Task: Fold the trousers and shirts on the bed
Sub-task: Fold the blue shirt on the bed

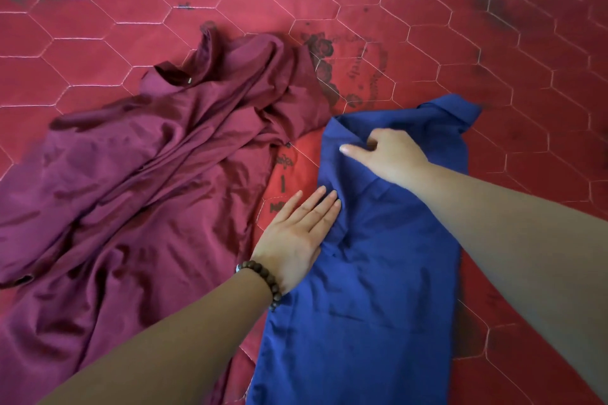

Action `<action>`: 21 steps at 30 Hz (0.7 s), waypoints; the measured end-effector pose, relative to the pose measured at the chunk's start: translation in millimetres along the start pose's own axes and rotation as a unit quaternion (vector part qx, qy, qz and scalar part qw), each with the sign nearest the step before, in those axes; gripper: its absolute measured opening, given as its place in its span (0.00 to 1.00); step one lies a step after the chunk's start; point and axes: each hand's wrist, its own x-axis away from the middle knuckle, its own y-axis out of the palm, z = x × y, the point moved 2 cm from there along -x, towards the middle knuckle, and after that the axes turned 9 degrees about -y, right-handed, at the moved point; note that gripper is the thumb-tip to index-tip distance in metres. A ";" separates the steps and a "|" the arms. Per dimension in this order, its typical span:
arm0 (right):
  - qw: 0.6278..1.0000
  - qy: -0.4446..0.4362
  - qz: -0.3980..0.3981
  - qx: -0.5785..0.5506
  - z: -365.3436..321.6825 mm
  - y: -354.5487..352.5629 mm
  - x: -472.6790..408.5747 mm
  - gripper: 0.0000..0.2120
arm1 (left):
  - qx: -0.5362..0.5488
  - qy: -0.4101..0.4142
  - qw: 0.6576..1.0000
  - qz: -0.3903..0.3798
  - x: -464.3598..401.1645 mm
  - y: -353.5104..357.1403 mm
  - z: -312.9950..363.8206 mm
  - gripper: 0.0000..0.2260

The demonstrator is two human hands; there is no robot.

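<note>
A blue shirt [378, 289] lies lengthwise on the red bed at the lower right, folded into a long strip with its collar end farthest from me. My left hand [296, 237], with a beaded bracelet on the wrist, presses flat with straight fingers on the shirt's left edge. My right hand [385, 154] rests on the upper part of the shirt, thumb stretched left and fingers curled into a fold of the blue cloth. A maroon garment [138, 181] lies crumpled and spread out to the left.
The bed is covered by a red quilt [493, 43] with hexagon stitching and dark printed marks. Bare quilt stretches across the far side and to the right of the blue shirt.
</note>
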 end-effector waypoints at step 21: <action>0.928 -0.330 -0.023 0.171 -12.4 60.5 57.4 0.23 | -0.075 0.051 0.987 -0.134 -3.1 38.2 15.9 0.34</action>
